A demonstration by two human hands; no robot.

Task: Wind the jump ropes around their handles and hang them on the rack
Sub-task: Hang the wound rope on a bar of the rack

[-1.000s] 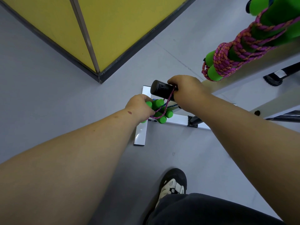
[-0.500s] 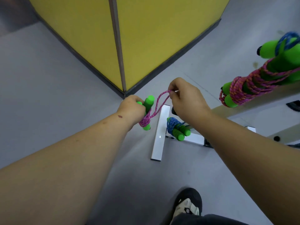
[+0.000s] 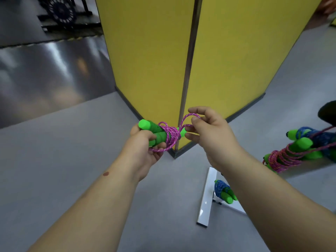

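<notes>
My left hand (image 3: 145, 148) grips two green foam handles (image 3: 154, 131) held side by side, with pink rope (image 3: 171, 135) wound round their middle. My right hand (image 3: 209, 131) pinches a loop of that pink rope between thumb and fingers, just right of the handles. At the right edge a wound pink rope (image 3: 283, 157) and a wound blue rope (image 3: 312, 137), both with green handles, hang on a rack arm. Another blue rope bundle (image 3: 222, 190) lies low by the rack's white foot (image 3: 206, 197).
A yellow pillar (image 3: 181, 60) with a dark skirting and metal corner strip stands straight ahead. Grey floor spreads left and below. Exercise equipment with a black wheel (image 3: 61, 10) stands at the far upper left. A dark rack end (image 3: 327, 113) shows at the right edge.
Both hands rose and came toward me with the pink rope bundle. The handles turned from upright to lying crosswise, and more rope sits wound on them. The view tilted up.
</notes>
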